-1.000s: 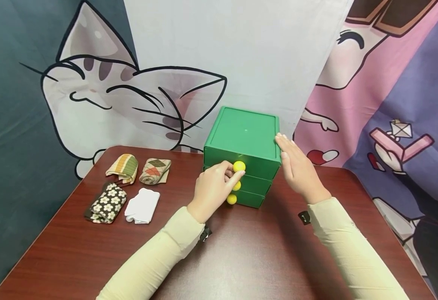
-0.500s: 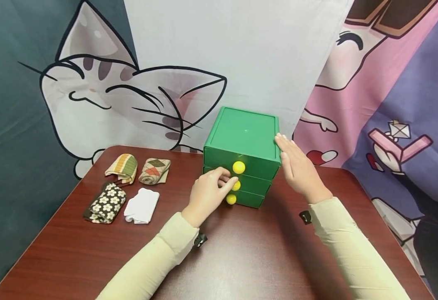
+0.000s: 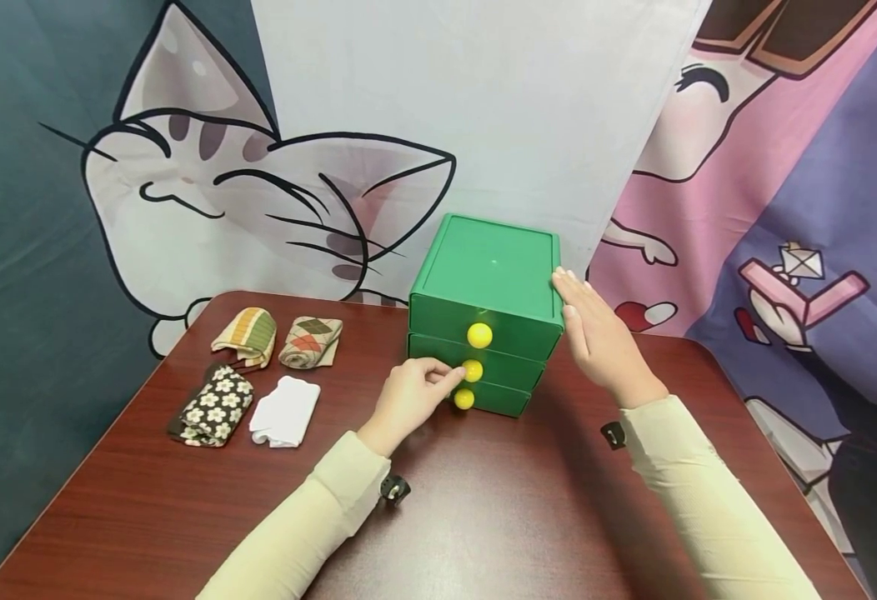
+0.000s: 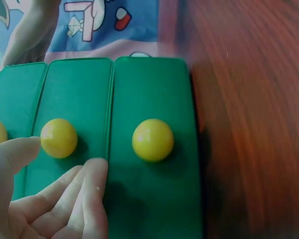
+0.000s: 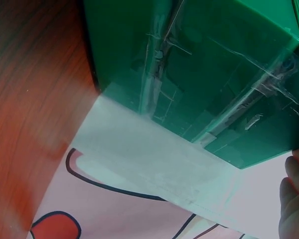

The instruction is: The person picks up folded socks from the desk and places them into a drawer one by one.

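Middle-drawer knob [image 3: 472, 370] on the green drawer chest [image 3: 494, 275] at the table's [image 3: 483, 517] far edge is pinched in your left hand [image 3: 408, 400], your flat right hand [image 3: 596, 337] braces the chest's side, all drawers appearing closed.

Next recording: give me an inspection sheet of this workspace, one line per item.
Surface: dark red-brown table.
Job's things: green three-drawer box, drawers closed; yellow middle knob.
Clutter: four folded sock bundles at the left.
Hands: left hand has fingers at the middle knob; right hand lies flat against the box's right side.
Cables: nothing seen.
Surroundings: cartoon cat backdrop.
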The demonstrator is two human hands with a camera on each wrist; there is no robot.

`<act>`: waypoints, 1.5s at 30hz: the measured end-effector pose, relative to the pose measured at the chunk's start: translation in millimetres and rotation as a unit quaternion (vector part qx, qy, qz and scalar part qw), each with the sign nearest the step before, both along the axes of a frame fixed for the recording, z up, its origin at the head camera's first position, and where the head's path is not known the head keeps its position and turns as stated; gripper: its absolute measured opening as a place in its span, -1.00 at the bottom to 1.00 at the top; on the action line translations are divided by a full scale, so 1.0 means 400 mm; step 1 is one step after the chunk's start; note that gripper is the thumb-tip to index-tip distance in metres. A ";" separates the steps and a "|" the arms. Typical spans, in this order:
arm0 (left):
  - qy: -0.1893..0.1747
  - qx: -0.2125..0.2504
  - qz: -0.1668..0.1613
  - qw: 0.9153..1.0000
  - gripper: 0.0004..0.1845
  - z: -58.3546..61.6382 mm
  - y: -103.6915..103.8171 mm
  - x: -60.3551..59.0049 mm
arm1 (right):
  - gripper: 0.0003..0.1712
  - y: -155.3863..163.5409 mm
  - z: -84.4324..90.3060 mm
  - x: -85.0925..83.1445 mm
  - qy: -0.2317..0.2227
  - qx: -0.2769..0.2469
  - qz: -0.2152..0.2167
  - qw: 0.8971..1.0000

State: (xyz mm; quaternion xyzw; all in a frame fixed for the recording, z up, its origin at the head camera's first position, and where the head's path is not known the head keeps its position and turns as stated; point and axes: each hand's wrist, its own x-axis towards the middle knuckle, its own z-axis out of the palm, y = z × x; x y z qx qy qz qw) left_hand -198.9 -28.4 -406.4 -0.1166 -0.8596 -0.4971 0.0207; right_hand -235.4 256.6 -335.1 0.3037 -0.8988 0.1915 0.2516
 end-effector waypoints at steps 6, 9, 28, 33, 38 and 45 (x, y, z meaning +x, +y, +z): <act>-0.128 0.137 -0.046 0.981 -0.52 -0.020 0.019 -0.017 | -0.46 -0.001 -0.007 0.001 0.001 -0.008 0.000 1.000; -0.171 0.194 -0.055 0.964 -0.48 -0.022 0.027 -0.020 | -0.46 -0.002 -0.009 0.000 0.002 -0.011 0.001 1.000; -0.261 0.266 -0.083 0.924 -0.57 -0.028 0.009 0.001 | -0.46 -0.004 -0.012 -0.004 0.007 -0.016 -0.002 1.000; -0.236 0.240 -0.101 0.936 -0.58 -0.026 0.000 0.029 | -0.46 -0.002 -0.008 -0.001 0.006 -0.019 -0.003 1.000; -0.220 0.215 -0.116 0.944 -0.59 -0.023 -0.010 0.060 | -0.46 -0.001 -0.009 -0.002 0.005 -0.018 -0.005 1.000; -0.200 0.177 -0.141 0.953 -0.56 -0.015 -0.031 0.103 | -0.46 -0.004 -0.009 -0.001 0.003 -0.020 -0.003 1.000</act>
